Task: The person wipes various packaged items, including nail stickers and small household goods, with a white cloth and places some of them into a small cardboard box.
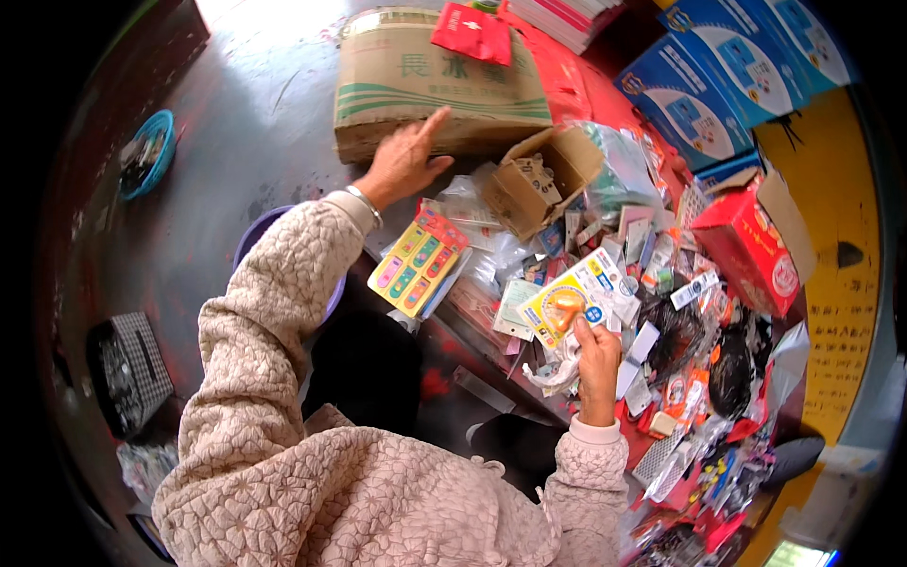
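Observation:
My left hand reaches forward with fingers spread and rests against the front side of a large brown cardboard box on the floor. My right hand holds up a yellow carded packet with an orange item on it, over a heap of small packaged goods. A yellow card of coloured clips lies between my two arms. Both arms wear a beige quilted sleeve.
A small open cardboard box sits right of my left hand. A red box and blue cartons stand at the right. A blue bowl and a checked basket lie on the left floor, a purple basin under my left arm.

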Tool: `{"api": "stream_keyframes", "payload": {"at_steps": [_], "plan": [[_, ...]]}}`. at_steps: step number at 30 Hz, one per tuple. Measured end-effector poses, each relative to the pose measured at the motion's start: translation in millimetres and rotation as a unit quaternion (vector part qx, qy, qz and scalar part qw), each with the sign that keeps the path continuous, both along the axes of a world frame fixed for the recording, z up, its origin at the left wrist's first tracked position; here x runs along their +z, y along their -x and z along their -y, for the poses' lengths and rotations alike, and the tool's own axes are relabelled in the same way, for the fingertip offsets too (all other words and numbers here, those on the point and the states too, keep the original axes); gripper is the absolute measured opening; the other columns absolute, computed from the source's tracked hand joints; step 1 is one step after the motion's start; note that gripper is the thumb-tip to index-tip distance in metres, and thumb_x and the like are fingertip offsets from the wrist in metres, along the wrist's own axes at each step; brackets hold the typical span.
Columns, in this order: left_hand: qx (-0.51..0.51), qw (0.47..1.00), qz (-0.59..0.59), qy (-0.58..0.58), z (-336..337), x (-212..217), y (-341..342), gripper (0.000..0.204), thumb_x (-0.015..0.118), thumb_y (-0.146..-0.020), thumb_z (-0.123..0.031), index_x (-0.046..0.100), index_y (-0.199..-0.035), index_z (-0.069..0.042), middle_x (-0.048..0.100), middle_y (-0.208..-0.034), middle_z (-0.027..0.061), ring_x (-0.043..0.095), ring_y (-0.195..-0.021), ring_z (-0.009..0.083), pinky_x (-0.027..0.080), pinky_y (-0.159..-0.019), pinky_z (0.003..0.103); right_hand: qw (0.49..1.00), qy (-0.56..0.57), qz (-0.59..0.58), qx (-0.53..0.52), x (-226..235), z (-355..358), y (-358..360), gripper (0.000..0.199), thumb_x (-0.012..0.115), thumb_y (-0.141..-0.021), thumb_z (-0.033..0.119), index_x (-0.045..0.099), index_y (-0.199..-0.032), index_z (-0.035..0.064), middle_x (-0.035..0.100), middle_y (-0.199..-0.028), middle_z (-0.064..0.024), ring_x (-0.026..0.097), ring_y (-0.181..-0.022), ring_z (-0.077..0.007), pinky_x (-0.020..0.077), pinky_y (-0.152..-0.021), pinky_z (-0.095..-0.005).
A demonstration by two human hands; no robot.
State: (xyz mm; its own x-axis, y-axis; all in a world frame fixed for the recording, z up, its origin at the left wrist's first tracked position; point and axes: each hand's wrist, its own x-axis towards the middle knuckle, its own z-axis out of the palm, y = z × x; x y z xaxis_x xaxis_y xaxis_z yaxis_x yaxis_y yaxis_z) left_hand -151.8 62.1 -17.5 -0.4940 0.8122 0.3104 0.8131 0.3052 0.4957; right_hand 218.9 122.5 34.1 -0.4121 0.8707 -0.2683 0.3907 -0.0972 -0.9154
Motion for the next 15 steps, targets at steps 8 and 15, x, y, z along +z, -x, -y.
{"api": "stream_keyframes", "payload": {"at_steps": [8, 15], "plan": [[-0.077, 0.813, 0.56, 0.141, -97, -8, -67, 0.05, 0.053, -0.083, -0.032, 0.04, -0.122, -0.005, 0.054, -0.11, 0.0161, 0.062, -0.081, 0.0262, 0.055, -0.058, 0.035, 0.999, -0.026, -0.008, 0.017, 7, -2, -6, 0.028, 0.058, -0.085, 0.021, 0.06, -0.07, -0.0019, 0.052, -0.06, 0.0039, 0.039, -0.055, -0.0024, 0.0316, -0.048, -0.0223], [0.025, 0.635, 0.772, 0.002, -125, -46, -91, 0.043, 0.045, -0.077, -0.005, 0.038, -0.119, -0.009, 0.043, -0.115, 0.0195, 0.052, -0.1, 0.0361, 0.05, -0.076, 0.05, 0.999, -0.047, 0.026, -0.006, 10, -10, -26, 0.033, 0.059, -0.084, 0.024, 0.057, -0.065, -0.0035, 0.051, -0.055, 0.0003, 0.039, -0.053, -0.0044, 0.032, -0.046, -0.0256]]}}
